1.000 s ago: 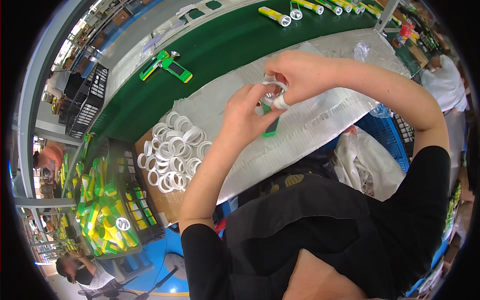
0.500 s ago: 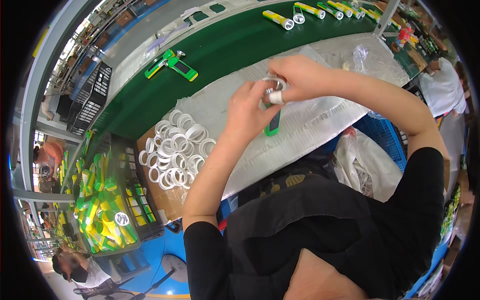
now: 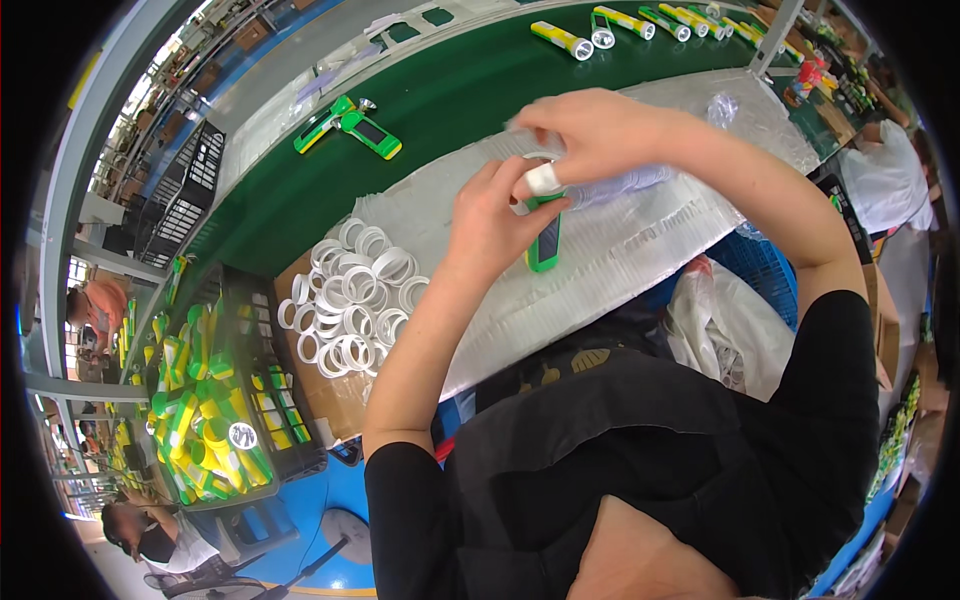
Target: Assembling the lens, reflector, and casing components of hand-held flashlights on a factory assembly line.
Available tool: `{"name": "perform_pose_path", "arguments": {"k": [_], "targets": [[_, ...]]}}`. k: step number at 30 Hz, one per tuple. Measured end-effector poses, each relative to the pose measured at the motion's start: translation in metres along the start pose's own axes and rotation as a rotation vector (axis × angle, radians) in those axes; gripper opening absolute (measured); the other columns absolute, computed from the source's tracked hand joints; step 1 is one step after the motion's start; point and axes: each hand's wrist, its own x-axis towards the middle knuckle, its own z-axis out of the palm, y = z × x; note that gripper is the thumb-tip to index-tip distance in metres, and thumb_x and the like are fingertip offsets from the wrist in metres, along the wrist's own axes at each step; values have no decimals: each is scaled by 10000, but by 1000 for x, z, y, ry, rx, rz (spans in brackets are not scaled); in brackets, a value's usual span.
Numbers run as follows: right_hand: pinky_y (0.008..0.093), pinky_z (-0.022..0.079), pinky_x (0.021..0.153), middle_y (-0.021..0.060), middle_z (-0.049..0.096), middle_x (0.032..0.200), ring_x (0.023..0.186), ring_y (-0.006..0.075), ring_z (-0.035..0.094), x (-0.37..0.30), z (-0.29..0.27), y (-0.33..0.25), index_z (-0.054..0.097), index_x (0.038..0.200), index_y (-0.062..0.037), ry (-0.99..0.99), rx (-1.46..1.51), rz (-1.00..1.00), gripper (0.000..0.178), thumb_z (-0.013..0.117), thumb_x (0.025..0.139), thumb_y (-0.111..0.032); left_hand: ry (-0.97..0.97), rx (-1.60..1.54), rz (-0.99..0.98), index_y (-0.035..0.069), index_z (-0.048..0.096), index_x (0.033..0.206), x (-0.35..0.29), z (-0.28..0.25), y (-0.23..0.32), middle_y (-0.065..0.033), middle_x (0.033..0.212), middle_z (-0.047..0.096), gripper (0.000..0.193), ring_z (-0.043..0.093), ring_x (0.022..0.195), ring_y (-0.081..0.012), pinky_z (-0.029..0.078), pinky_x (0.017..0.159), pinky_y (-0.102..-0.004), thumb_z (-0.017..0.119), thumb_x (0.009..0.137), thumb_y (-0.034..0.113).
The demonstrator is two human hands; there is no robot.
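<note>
My left hand (image 3: pixel 492 218) is closed around the upper part of a green flashlight (image 3: pixel 545 248), whose dark panel and lower end show below my fingers. Over the flashlight's head curls my right hand (image 3: pixel 605 135), its fingertips blurred and a white wrap (image 3: pixel 543 180) around one digit. Between the hands a thin edge of a white ring (image 3: pixel 541 156) shows at the head; most of it is hidden. A pile of loose white rings (image 3: pixel 355 290) lies on cardboard left of my left forearm. Under my right wrist is clear plastic (image 3: pixel 625 185).
Two green flashlights (image 3: pixel 370 133) lie on the green bench (image 3: pixel 440 110) at far left. Several yellow-and-white flashlights (image 3: pixel 563 40) line the far edge. A clear bin (image 3: pixel 215 490) of green and yellow parts stands at left. A white sack (image 3: pixel 720 330) and blue crate (image 3: pixel 765 265) are at right.
My right hand has shifted slightly left and turned over the flashlight's head, covering more of the white ring. My left hand keeps its grip, nearly in place.
</note>
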Motion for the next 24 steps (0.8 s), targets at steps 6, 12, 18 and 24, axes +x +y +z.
{"name": "perform_pose_path", "arguments": {"k": [6,12,18,24], "targets": [[387,458,590,131,597,754,664,283,584,-1,19,7,587,872,-14,124,118,-57,401,712,798,-388,-12,-19,37,118,624,1061,1,4,-10,-75,853,635,495,630,733,-221,522,656,-344,873,638,170],[347,425,552,117,570,758,624,298,553,-29,-1,-3,601,988,-20,303,504,-120,338,654,864,-331,-177,-444,-153,70,222,1484,-6,-11,0,-187,1187,595,999,643,1027,-295,536,889,-385,845,707,155],[403,472,623,144,600,796,713,353,597,-18,10,9,571,1177,-47,197,265,-492,351,472,946,-292,-901,-769,-725,37,490,1276,16,-28,25,-111,814,667,569,682,763,-231,546,665,-350,752,809,229],[466,506,693,205,664,875,853,408,641,102,106,89,597,1121,-139,522,437,274,289,456,935,-310,-413,297,-273,38,486,1264,85,-6,-136,-206,1037,669,732,656,912,-388,529,736,-448,743,754,496]]}}
